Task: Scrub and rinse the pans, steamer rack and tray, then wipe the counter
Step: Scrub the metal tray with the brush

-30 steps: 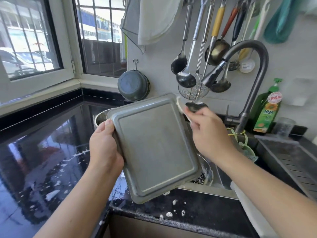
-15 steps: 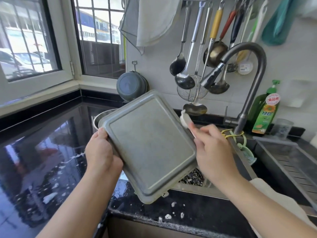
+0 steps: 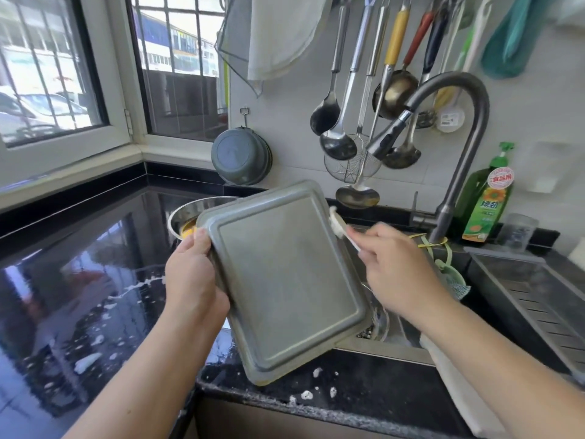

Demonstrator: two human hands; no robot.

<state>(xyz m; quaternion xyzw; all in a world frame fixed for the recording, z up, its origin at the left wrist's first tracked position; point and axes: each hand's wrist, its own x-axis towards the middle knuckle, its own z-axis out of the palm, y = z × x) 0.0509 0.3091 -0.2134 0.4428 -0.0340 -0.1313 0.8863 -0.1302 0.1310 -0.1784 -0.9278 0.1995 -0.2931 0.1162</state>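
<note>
A rectangular metal tray [image 3: 285,280] is held up tilted over the sink's left edge, its underside facing me. My left hand [image 3: 193,280] grips its left rim, thumb on the near face. My right hand [image 3: 395,270] pinches a white scrubbing cloth [image 3: 338,226] against the tray's upper right edge. Behind the tray a steel pan [image 3: 190,210] with something yellow in it shows on the counter. Part of the sink is hidden by the tray.
The black counter [image 3: 79,296] at left is wet with specks of foam. A curved faucet [image 3: 456,147] rises over the sink [image 3: 395,331]; a green detergent bottle [image 3: 487,201] stands behind it. Ladles [image 3: 335,134] hang on the wall. A drain rack [image 3: 538,299] lies right.
The tray has turned a little more upright. My right hand with the cloth slid down the tray's right edge, then back up near its upper right corner.
</note>
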